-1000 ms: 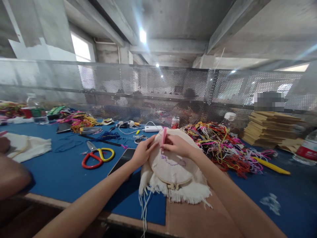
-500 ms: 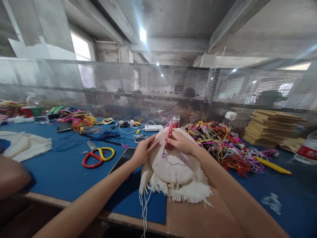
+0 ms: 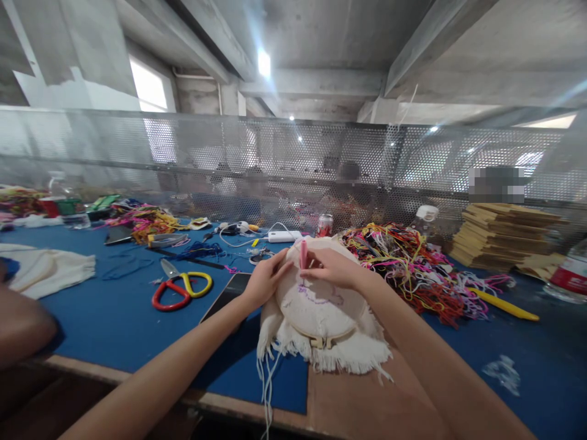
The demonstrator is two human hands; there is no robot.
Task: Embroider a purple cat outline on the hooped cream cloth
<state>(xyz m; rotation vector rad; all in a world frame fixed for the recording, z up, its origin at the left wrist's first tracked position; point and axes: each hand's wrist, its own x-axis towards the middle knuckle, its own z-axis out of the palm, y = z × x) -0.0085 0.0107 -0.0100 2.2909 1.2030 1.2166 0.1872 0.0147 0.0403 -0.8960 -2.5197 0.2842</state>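
My right hand (image 3: 332,267) grips a pink punch needle (image 3: 303,253), held nearly upright with its tip at the cloth. Cream fabric (image 3: 316,315) is stretched in an embroidery hoop (image 3: 337,337), whose wooden clamp faces me at the near edge. A wavy line of purple stitching (image 3: 321,300) runs across the cloth below the needle. On the hoop's left side, my left hand (image 3: 268,278) is closed over the rim and fabric, fingertips resting on the cloth. Frayed fringe and loose white threads hang over the table's front edge.
Scissors (image 3: 181,286) with red and yellow handles lie left of a dark phone-like slab (image 3: 224,297). Tangled yarn (image 3: 413,269) is heaped at the right, beside a yellow tool (image 3: 504,304) and stacked brown envelopes (image 3: 504,235). Another person's arm (image 3: 27,318) is at far left.
The punch needle has gone from tilted to nearly upright, its top shifting left and down with my right hand. My left hand has stayed in place on the hoop.
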